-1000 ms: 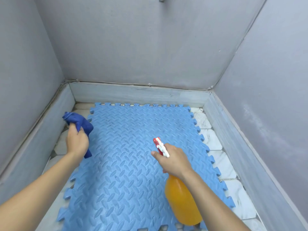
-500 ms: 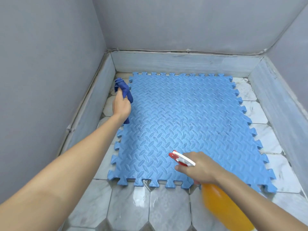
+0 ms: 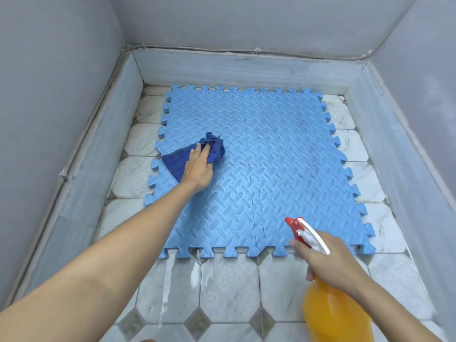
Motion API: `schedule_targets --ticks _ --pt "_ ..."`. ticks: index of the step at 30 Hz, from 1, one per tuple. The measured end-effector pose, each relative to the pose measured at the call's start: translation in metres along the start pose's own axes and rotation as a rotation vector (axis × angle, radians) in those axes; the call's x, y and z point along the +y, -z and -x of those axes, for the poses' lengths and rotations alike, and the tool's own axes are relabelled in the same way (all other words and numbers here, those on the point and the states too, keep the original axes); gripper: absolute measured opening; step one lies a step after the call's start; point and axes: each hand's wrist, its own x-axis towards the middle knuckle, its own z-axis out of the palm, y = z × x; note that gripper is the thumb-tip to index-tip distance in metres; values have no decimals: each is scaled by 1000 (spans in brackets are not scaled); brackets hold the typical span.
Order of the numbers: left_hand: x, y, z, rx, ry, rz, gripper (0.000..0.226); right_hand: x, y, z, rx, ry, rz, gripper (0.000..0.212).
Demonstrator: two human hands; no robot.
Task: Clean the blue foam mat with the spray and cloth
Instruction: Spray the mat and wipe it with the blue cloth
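Down on a tiled floor (image 3: 229, 287), we press a dark blue cloth (image 3: 187, 159) against the left part of the blue foam mat (image 3: 271, 156), our left hand (image 3: 198, 167) lying on top of the fabric with fingers bent into its bunched folds, gripping it. The cloth sits wholly on the mat, near its left edge, one flat corner spreading out toward that edge from under the palm. Our right hand (image 3: 328, 257) is wrapped tightly round the neck of an orange spray bottle (image 3: 335, 314), held in the air over the mat's near right corner; one finger reaches up beside the red-and-white trigger head (image 3: 304, 232), whose nozzle points up and left over the mat. We cannot tell whether the trigger is being squeezed. The mat, made of interlocking pieces with a raised tread pattern, lies flat in a corner bounded by grey walls (image 3: 49, 95) with a pale marble skirting (image 3: 241, 70). Wet streaks glisten on the tiles just beside the mat's near edge.
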Motion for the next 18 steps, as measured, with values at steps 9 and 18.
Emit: schedule_targets --ticks 9,18 --pt "0 -28 -3 -35 -37 -205 46 36 36 12 310 -179 -182 50" --pt "-18 -26 4 -114 -89 -334 56 36 36 6 321 -275 -207 70"
